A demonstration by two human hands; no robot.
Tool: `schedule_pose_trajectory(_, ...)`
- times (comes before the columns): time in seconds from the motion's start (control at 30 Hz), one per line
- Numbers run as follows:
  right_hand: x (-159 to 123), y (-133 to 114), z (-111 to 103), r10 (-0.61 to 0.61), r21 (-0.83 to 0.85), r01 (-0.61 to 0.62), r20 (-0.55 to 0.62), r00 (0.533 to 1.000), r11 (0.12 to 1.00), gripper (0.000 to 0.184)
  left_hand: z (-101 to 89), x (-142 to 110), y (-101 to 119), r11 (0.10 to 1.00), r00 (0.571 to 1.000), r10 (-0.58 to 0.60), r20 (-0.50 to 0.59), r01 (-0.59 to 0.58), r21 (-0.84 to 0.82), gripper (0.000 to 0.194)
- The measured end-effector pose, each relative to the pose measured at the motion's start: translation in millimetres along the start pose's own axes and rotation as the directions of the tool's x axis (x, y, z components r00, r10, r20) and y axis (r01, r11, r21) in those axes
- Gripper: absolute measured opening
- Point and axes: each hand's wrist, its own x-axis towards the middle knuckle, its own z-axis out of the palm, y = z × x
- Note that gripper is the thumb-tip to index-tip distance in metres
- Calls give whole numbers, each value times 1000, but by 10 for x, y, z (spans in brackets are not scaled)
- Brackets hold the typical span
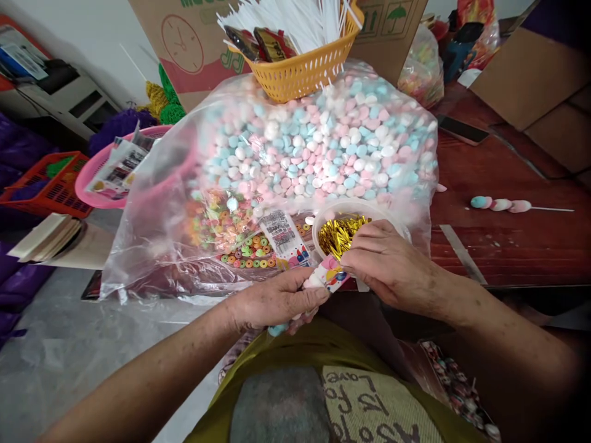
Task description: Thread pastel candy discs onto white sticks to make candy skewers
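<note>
My left hand is closed around a small clear packet printed with colourful shapes at its upper end. Blue and pink marshmallow shows below that hand. At the packet's upper end, the fingers of my right hand are pinched together; whether they also hold a tie is hidden. Right behind them stands a round white tub of gold foil strips, its near right side covered by my right hand. A flat printed packet lies left of the tub.
A large clear bag of pastel marshmallows fills the table's middle, with a yellow basket of white sticks on it. Ring candies lie in front. Right are a marshmallow skewer and a phone; left, a pink basket.
</note>
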Motion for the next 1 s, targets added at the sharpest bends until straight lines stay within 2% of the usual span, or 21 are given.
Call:
schedule_pose_trajectory(0.1,10,-23,3,38,34,-36,-62,997,999,21,83,-3,55,1000,993,-11,-121,11,1,32)
schedule_pose_trajectory(0.13,-3,-46,0,123,62,-117,-118,985,991,20,101,-5,67,1000,981,-27,-193,25,-13,31)
schedule_pose_trajectory(0.2,-41,-125,15,389,221,-347,-186,902,911,21,130,0,66,999,940,-33,-340,25,-28,31)
schedule_pose_trajectory(0.23,-61,-181,41,508,351,-437,-140,850,828,22,141,4,54,1000,917,-9,-398,6,-7,32)
schedule_pose_trajectory(0.27,-76,-242,81,582,490,-493,-39,812,719,21,149,7,38,999,899,37,-436,-20,43,33)
schedule_pose_trajectory(0.33,-84,-365,187,587,711,-527,197,785,466,19,149,2,11,979,892,143,-429,-65,192,35)
schedule_pose_trajectory(0.4,-56,-460,289,542,818,-505,302,784,275,24,125,-24,10,958,927,155,-342,-56,281,38)
schedule_pose_trajectory(0.43,-32,-493,324,543,839,-490,305,783,235,26,105,-42,22,960,954,111,-278,-31,278,39)
schedule_pose_trajectory(0.5,22,-536,353,560,845,-470,268,784,253,25,57,-77,61,973,991,18,-129,13,229,38)
schedule_pose_trajectory(0.57,69,-558,334,586,815,-479,223,779,327,24,13,-99,95,976,1000,17,-15,-13,218,34)
schedule_pose_trajectory(0.63,93,-562,290,657,768,-489,122,744,412,26,-21,-105,105,972,999,32,-2,-31,231,32)
schedule_pose_trajectory(0.67,93,-557,266,685,728,-476,11,728,494,25,-34,-103,99,973,999,4,-32,4,229,32)
schedule_pose_trajectory(0.7,85,-547,243,670,652,-442,-139,729,616,23,-45,-101,88,976,996,-42,-74,57,210,34)
schedule_pose_trajectory(0.73,69,-534,224,586,520,-389,-293,756,761,20,-55,-99,74,978,990,-90,-105,108,181,36)
schedule_pose_trajectory(0.77,47,-521,209,431,329,-313,-392,813,891,17,-64,-96,59,978,986,-124,-113,141,157,38)
schedule_pose_trajectory(0.8,20,-509,200,227,113,-198,-405,885,974,17,-72,-92,48,977,985,-144,-92,156,143,39)
schedule_pose_trajectory(0.83,-9,-501,198,27,-80,-57,-332,943,995,21,-79,-86,42,977,987,-156,-48,161,141,38)
schedule_pose_trajectory(0.87,-39,-498,201,-127,-216,80,-212,969,973,25,-83,-77,43,975,985,-169,16,165,149,37)
schedule_pose_trajectory(0.9,-69,-501,211,-225,-301,183,-111,968,936,28,-83,-64,51,970,976,-196,95,179,166,34)
schedule_pose_trajectory(0.97,-115,-518,240,-321,-382,285,-32,947,879,29,-73,-28,87,950,936,-271,224,224,217,30)
schedule_pose_trajectory(1.0,-129,-530,257,-319,-390,284,-27,948,876,27,-62,-9,111,937,923,-294,250,226,266,28)
